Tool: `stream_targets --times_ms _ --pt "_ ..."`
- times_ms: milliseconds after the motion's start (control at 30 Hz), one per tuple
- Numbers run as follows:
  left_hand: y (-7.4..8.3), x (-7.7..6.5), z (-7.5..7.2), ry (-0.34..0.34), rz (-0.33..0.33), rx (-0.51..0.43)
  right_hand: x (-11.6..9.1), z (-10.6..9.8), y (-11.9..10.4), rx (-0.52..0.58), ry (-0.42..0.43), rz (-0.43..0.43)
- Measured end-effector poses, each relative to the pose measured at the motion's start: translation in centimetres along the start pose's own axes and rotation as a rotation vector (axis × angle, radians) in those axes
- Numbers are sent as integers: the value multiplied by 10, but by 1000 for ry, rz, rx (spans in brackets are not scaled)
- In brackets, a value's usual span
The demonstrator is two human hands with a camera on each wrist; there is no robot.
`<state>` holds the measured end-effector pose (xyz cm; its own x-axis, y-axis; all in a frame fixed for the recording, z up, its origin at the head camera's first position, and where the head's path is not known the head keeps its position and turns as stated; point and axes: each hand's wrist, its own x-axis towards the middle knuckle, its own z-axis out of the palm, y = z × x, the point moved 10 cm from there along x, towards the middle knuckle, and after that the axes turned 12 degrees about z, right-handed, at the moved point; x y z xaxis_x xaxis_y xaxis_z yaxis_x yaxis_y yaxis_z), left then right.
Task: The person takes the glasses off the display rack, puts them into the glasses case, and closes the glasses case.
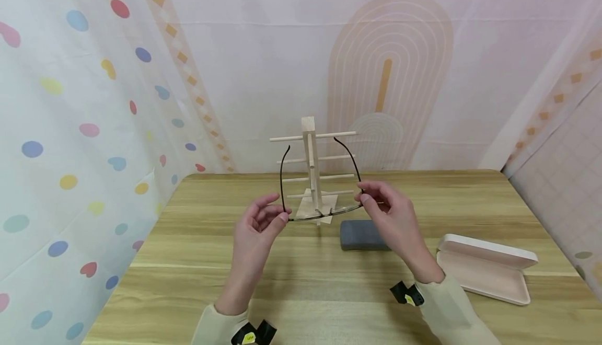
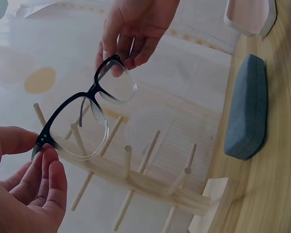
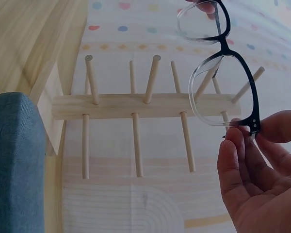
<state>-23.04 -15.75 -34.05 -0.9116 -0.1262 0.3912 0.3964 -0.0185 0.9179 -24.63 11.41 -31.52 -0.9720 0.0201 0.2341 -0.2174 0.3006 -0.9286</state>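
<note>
A pair of eyeglasses [image 2: 68,101] with a frame dark on top and clear below is held up between both hands, temples unfolded and pointing away from the person. My left hand [image 1: 256,225] pinches the frame's left corner between thumb and fingers. At the opposite corner, my right hand [image 1: 392,217] pinches the frame by its hinge. Just beyond the glasses stands a wooden display rack [image 1: 314,170], an upright post with several thin pegs on both sides and a square base. In the head view the temples overlap the pegs.
A blue-grey glasses case [image 1: 362,235], closed, lies on the wooden table [image 1: 188,261] beside the rack's base, partly behind the right hand. Farther right is an open pale pink case [image 1: 489,269]. A patterned curtain [image 1: 263,73] hangs behind the table.
</note>
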Motion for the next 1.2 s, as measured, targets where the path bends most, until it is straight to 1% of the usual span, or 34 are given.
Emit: stream_targets --times_ms 167,433,633,867,1033,1200 --pt "-1 -6 1 -16 7 36 -6 -2 1 -22 1 -19" --pt "-1 -13 3 -10 34 71 -13 -4 0 -67 0 -49" --pt "3 -16 7 -13 78 89 -20 -8 0 -120 19 -86" --pt "5 -19 12 -12 101 69 -26 -14 -1 -96 47 -113" --pt "6 -19 18 -24 122 64 -32 -20 -2 -84 70 -125" --pt "6 -18 25 -38 125 47 -36 -25 0 -55 72 -106"
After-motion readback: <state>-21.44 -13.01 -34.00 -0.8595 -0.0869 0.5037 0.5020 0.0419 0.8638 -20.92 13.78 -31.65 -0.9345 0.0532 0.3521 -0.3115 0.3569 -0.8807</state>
